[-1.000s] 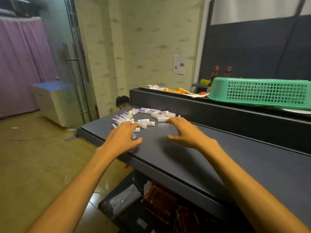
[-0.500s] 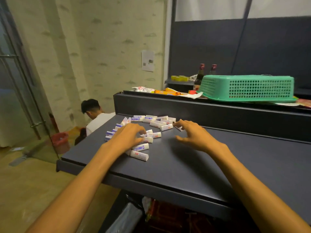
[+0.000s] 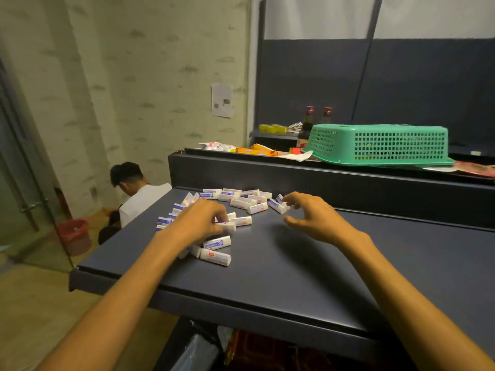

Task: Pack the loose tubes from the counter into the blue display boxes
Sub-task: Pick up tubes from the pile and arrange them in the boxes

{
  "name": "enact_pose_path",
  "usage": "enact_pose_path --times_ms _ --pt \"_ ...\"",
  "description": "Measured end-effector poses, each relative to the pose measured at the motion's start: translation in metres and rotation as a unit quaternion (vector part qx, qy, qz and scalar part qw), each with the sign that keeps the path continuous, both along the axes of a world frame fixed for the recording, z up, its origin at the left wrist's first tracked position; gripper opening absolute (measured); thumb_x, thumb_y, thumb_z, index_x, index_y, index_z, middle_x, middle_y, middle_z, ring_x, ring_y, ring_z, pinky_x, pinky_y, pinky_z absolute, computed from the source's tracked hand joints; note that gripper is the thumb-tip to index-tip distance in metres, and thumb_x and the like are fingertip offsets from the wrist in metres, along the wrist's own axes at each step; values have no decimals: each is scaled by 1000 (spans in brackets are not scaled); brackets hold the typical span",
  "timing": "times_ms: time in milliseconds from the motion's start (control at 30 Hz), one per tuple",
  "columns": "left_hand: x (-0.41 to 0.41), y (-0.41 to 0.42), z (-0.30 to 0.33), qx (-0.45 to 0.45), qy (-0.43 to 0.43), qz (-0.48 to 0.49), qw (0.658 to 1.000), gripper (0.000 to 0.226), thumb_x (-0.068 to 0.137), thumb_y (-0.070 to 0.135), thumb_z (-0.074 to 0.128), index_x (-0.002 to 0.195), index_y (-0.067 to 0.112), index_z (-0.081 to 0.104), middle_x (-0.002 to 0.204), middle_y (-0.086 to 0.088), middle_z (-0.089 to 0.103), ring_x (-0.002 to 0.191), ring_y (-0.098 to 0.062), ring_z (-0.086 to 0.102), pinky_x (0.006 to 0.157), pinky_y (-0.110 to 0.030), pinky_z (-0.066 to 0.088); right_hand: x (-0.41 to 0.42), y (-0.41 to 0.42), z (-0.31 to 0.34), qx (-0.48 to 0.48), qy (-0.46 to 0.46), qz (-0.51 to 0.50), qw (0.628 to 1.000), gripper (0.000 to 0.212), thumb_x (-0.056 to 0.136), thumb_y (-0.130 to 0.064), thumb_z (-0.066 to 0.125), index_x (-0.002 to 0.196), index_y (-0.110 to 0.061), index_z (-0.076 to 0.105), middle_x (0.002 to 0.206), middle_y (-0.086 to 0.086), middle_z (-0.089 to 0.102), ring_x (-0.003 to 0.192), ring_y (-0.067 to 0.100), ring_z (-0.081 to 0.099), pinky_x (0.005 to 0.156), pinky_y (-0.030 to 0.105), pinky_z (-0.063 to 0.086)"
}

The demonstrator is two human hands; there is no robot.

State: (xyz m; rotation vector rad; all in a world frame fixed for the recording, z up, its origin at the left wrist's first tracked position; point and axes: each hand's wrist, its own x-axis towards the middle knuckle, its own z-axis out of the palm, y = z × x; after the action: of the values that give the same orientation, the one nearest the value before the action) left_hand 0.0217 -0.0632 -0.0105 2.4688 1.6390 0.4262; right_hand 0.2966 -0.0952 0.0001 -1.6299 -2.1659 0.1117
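Small white tubes with blue and red label patches lie loose on the dark grey flat counter, spread in a rough arc from its far left edge round to the raised back ledge. Their long axes point every way: the nearest one lies almost crosswise with its right end angled a little toward me, the one just behind it tilts up to the right, and the row against the ledge runs mostly side to side. I count somewhere past twenty, though several are hidden under the hand and the pile overlaps – an exact number I cannot give. The print on the labels is too small to read. The left hand sits palm down over the left part of the pile, its fingers curled round one white tube at the fingertips. The right hand hovers low over the counter at the right end of the arc, thumb and fingers spread and bent, fingertips touching the last tube there without closing on it. On the ledge behind sits one upturned green plastic mesh basket, with two dark red-capped bottles beyond it and some orange wrappers to its left. A sheet of paper hangs on the pale wall – its writing illegible. Another person in a white shirt sits low beyond the counter's left end, near a red bucket.
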Motion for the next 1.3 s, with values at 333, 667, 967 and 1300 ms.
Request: enact_pose_path --times_ms 333,667,967,1300 --pt "19 -10 10 60 -26 -3 998 25 77 32 78 98 26 65 101 7 56 91 -12 53 75 -24 41 13 3 -3 -2 10 26 1000 46 89 -38 64 131 -26 49 129 -3 58 108 12 55 90 29 49" --pt "21 -12 15 49 -146 -2 988 38 68 23 86 91 22 55 84 9 58 74 -8 54 65 -19 41 8 12 -6 -16 -8 43 999 44 89 -36 65 129 -28 49 128 -4 58 104 12 57 89 32 51" --pt "-4 7 18 40 -203 -48 977 27 67 12 85 83 22 66 88 8 69 83 -3 64 71 -20 50 -39 33 -4 -35 -40 63 997 43 89 -37 66 129 -25 53 129 -1 58 107 13 57 90 30 49" --pt "-36 31 11 67 -192 -105 973 21 78 18 78 92 31 69 95 9 67 80 -9 64 68 -13 50 -81 55 -21 -67 -69 40 995 30 94 -33 58 121 -20 65 121 3 63 102 18 58 89 34 50"
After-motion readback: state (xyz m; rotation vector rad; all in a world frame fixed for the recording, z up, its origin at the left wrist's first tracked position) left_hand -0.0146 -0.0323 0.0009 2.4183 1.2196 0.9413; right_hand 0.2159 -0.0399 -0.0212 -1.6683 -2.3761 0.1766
